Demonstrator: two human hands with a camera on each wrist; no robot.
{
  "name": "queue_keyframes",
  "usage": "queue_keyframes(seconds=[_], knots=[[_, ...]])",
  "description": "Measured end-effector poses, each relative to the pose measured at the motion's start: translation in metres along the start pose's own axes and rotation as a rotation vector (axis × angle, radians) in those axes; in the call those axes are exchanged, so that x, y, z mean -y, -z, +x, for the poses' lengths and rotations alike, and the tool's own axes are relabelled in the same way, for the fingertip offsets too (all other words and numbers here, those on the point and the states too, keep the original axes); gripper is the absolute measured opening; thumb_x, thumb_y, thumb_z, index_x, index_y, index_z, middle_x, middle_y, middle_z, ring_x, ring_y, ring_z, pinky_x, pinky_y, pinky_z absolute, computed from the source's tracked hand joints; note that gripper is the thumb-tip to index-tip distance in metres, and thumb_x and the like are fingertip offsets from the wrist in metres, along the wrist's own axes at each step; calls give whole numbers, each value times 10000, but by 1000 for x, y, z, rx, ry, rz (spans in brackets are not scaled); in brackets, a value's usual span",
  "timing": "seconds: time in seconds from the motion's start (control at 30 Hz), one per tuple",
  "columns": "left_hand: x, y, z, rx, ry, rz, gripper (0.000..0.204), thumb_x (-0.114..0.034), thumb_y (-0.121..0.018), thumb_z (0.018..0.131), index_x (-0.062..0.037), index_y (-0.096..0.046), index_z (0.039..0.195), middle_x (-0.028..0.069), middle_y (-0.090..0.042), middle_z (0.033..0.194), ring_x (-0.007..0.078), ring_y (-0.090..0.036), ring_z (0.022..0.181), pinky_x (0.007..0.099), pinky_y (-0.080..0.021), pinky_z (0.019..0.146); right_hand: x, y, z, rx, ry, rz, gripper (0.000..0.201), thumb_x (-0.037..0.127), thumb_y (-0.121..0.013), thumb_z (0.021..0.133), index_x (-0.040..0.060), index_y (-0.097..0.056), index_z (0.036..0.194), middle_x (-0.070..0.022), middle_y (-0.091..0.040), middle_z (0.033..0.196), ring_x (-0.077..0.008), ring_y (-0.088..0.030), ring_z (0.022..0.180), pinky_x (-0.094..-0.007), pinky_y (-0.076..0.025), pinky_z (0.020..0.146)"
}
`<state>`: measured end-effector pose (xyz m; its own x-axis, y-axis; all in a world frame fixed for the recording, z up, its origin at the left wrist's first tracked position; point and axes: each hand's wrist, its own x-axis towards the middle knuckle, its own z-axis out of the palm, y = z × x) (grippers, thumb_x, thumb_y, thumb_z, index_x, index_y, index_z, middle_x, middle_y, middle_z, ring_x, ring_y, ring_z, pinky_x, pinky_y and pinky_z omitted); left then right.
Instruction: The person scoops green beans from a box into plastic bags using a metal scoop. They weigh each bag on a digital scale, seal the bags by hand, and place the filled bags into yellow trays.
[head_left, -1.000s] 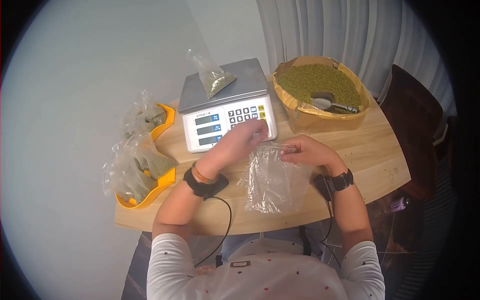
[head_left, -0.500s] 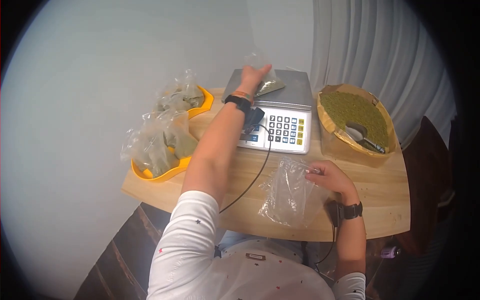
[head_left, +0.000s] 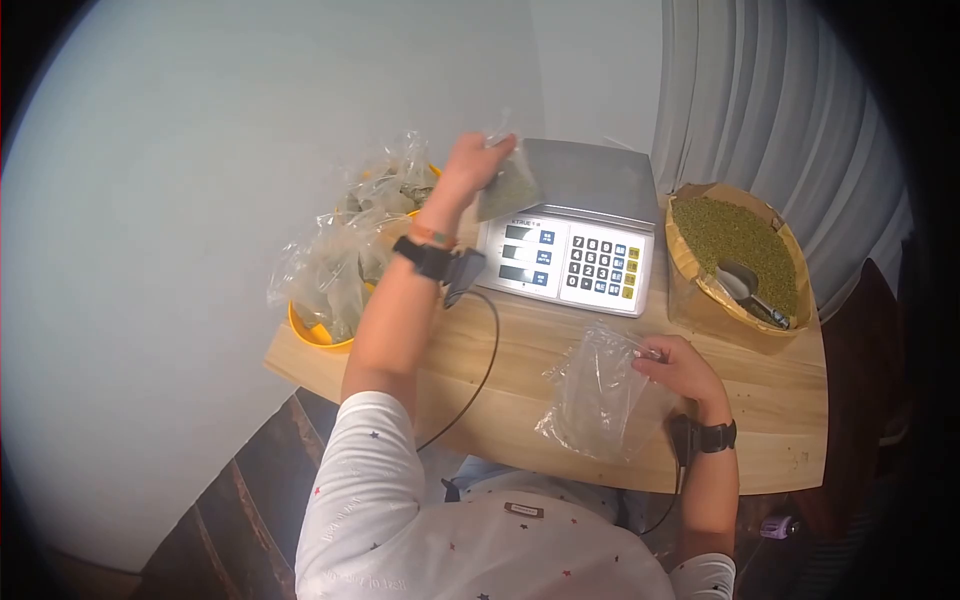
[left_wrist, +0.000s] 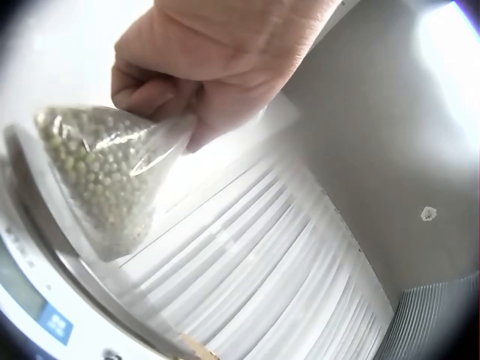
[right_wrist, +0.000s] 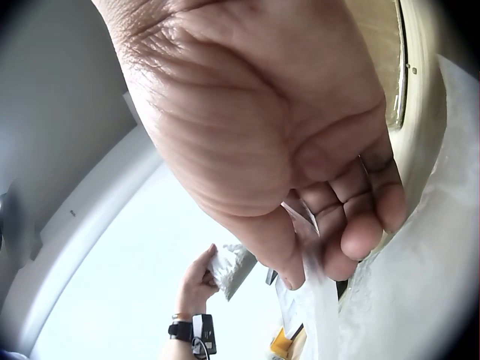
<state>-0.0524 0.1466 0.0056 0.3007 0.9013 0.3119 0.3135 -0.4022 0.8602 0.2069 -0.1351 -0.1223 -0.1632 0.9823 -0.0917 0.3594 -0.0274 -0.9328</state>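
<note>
My left hand [head_left: 468,172] pinches the gathered top of a clear plastic bag of small green beans [head_left: 512,190], by the left edge of the scale's steel pan [head_left: 600,180]. In the left wrist view, the round beans fill the lower part of the bag [left_wrist: 101,180], which hangs tilted from the fingers. Low over the table's front, my right hand [head_left: 688,372] holds an empty clear plastic bag [head_left: 592,395] by its upper edge between thumb and fingers. In the right wrist view, the thumb presses the film [right_wrist: 321,307] against the fingers. The white scale [head_left: 565,255] stands between the hands, keypad facing me.
At the right, a paper-lined box [head_left: 695,310] of green beans holds a metal scoop [head_left: 745,290]. Several filled bags [head_left: 335,265] stand in yellow trays [head_left: 312,335] at the left. A cable [head_left: 492,355] hangs from my left wrist. A chair [head_left: 865,330] stands beyond the table [head_left: 500,400].
My left hand went from the scale's keypad to the bag on the pan, took hold of it and moved it left off the pan. My right hand keeps the empty bag.
</note>
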Motion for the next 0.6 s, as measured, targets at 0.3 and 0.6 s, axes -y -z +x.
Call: queue_keyframes(seconds=[0.3,0.6], knots=[[20,127,-74,-339,19,90,323,-324,-652,937,-11,-699,871,-7,-604,714,89,-500,638,291,-413,594,-2,-1,2,30,-41,9,146,88,-665,928,6,-601,826,65,-462,684,-37,-409,645,-233,-364,571],[71,165,-119,-158,279,358,407,-381,-677,904,26,-677,895,36,-609,698,120,-530,598,324,-429,542,-18,-2,8,47,-33,-22,176,92,-675,921,10,-575,801,74,-468,702,-32,-407,656,-233,-356,575]])
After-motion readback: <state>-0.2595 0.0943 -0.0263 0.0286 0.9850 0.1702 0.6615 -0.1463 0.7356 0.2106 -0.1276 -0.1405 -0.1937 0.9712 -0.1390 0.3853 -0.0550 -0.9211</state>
